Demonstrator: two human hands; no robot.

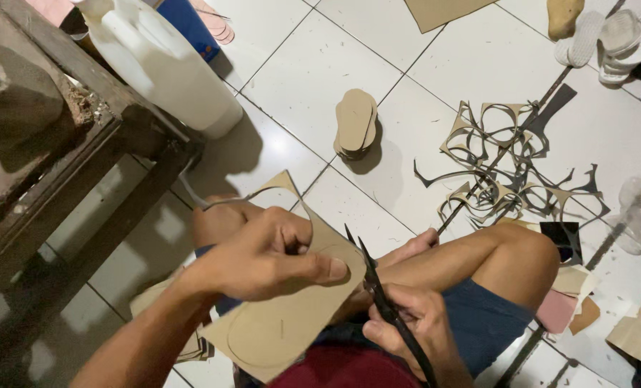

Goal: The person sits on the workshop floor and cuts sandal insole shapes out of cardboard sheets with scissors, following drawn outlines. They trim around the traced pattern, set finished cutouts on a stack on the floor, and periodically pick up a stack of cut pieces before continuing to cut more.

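Looking down from my head, my left hand [263,255] pinches a tan cardboard sheet [284,323] over my lap, thumb flat on top and fingers curled under its upper edge, so that hand is closed on the sheet. The sheet is my landmark: it runs long from its upper corner near my left knee down toward my waist, and a sole outline is drawn on its lower half. Just to the right of the sheet, my right hand [407,323] is wrapped around the handles of dark scissors [378,287], fingers closed on them. The blades are parted slightly and point up and away from me, their tips right at the sheet's right edge, close beside my left thumb. So the sheet lies to the left of the blades, its long axis slanting across them, and my right hand is the nearer one to that edge. Beyond the sheet, on the white tiled floor [313,65], a stack of cut soles [355,123] lies apart; farther right of it sprawls a tangle of cardboard offcuts [511,162]. Left of the sheet stands a wooden bench [83,158] with a white jug [162,61] behind it.
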